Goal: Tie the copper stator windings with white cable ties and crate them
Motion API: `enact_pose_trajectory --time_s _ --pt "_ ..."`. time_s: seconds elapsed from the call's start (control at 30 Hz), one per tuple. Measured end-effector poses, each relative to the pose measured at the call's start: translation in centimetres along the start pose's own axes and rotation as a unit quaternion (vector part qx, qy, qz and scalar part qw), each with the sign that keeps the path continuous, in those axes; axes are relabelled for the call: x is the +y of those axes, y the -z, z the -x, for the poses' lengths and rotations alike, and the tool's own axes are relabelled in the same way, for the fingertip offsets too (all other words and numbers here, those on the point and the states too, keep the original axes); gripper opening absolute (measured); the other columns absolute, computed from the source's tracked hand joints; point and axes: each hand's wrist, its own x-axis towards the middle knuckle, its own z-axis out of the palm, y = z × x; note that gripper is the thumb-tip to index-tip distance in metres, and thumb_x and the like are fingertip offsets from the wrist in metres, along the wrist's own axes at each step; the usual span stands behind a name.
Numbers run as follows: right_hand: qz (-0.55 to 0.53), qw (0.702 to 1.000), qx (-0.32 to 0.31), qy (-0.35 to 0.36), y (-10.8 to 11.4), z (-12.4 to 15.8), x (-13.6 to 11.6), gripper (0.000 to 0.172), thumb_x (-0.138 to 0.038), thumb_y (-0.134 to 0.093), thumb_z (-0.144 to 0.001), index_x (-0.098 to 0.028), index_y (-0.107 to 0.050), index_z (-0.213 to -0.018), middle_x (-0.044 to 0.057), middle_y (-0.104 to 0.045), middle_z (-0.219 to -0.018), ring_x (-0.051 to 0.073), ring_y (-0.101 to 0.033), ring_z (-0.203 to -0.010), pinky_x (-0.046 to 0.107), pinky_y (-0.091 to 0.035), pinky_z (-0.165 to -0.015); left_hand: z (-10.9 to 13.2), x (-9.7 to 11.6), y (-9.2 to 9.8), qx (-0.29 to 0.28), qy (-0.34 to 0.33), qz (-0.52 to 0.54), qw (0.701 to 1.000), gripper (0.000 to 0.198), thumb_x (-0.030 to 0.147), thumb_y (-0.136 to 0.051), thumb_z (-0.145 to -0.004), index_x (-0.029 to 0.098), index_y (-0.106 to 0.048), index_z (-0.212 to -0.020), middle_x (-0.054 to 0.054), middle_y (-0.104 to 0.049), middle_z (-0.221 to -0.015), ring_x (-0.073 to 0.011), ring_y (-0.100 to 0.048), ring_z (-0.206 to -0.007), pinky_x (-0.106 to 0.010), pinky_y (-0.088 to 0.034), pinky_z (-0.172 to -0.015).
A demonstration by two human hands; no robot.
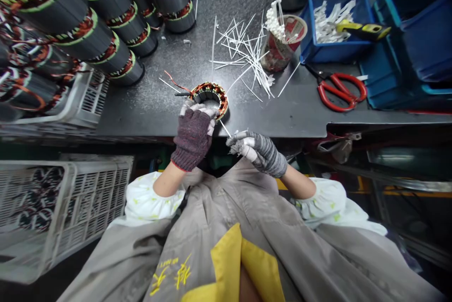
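Note:
A motor stator (223, 100) with copper windings stands on the dark worktop near its front edge. My left hand (195, 128), in a dark maroon glove, is closed on the stator's near left rim. A thin white strip (225, 128) runs from the stator's near side to my right hand (256, 151). That hand wears a grey glove and pinches the strip's end between thumb and fingers. From the stator's left side stick out a copper lead (171, 80) and a black sleeve. The stator's lower wall is partly hidden behind my left fingers.
Loose white strips (247, 50) lie behind the stator, beside a tub (282, 50) of white pieces. To the right are red-handled scissors (341, 91), a blue bin (339, 52) with a yellow cutter (363, 29), and a teal bin (388, 81). Stacked stators (116, 57) crowd the left; a white crate (99, 198) stands below.

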Motion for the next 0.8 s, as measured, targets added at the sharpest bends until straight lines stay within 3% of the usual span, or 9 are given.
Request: enact_pose_trajectory --time_s 0.13,0.43,0.57,0.67,0.8 --pt "0.025 0.999 0.025 0.023 -0.1 -0.6 -0.6 0.041 -0.043 -0.044 -0.114 -0.022 -0.076 -0.099 0.008 -0.082 -0.107 0.018 -0.079 -0.101 0.031 -0.064 -0.092 -0.1 0.2 0.1 -0.004 0.012 -0.004 1.0 0.028 0.024 -0.047 -0.105 0.023 -0.068 -0.124 -0.007 -0.078 -0.116 -0.026 -0.068 -0.125 -0.053 -0.041 -0.126" --pt "0.022 0.999 0.032 -0.028 -1.1 0.9 0.5 0.038 -0.037 -0.046 -0.113 -0.021 -0.076 -0.095 0.008 -0.082 -0.102 0.017 -0.079 -0.095 0.031 -0.064 -0.088 0.0 0.2 0.0 -0.003 0.025 0.031 0.999 0.029 0.026 -0.047 -0.105 0.023 -0.068 -0.124 -0.007 -0.077 -0.117 -0.0269 -0.067 -0.127 -0.058 -0.037 -0.128" --pt "0.023 0.999 0.024 -0.023 -1.4 -1.2 1.4 0.041 -0.042 -0.045 -0.113 -0.021 -0.077 -0.1 0.009 -0.082 -0.108 0.018 -0.078 -0.1 0.033 -0.064 -0.093 0.0 0.4 -0.1 0.015 0.017 0.034 0.999 0.027 0.027 -0.049 -0.106 0.022 -0.067 -0.126 -0.009 -0.077 -0.12 -0.0282 -0.067 -0.126 -0.058 -0.038 -0.126" --pt "0.02 0.998 0.051 -0.013 -1.2 -3.1 1.9 0.045 -0.048 -0.044 -0.113 -0.02 -0.077 -0.099 0.01 -0.081 -0.113 0.019 -0.078 -0.101 0.034 -0.064 -0.094 0.0 0.7 0.0 0.029 0.027 0.028 0.999 0.029 0.026 -0.049 -0.105 0.02 -0.066 -0.127 -0.011 -0.077 -0.123 -0.0294 -0.067 -0.127 -0.058 -0.038 -0.126" --pt "0.057 0.996 0.066 -0.014 -0.2 -2.8 0.7 0.045 -0.048 -0.046 -0.112 -0.022 -0.077 -0.092 0.008 -0.081 -0.105 0.019 -0.078 -0.096 0.033 -0.063 -0.091 0.1 0.6 0.0 0.032 0.018 0.042 0.998 0.028 0.022 -0.05 -0.101 0.021 -0.068 -0.123 -0.009 -0.077 -0.119 -0.0286 -0.067 -0.129 -0.058 -0.038 -0.128"
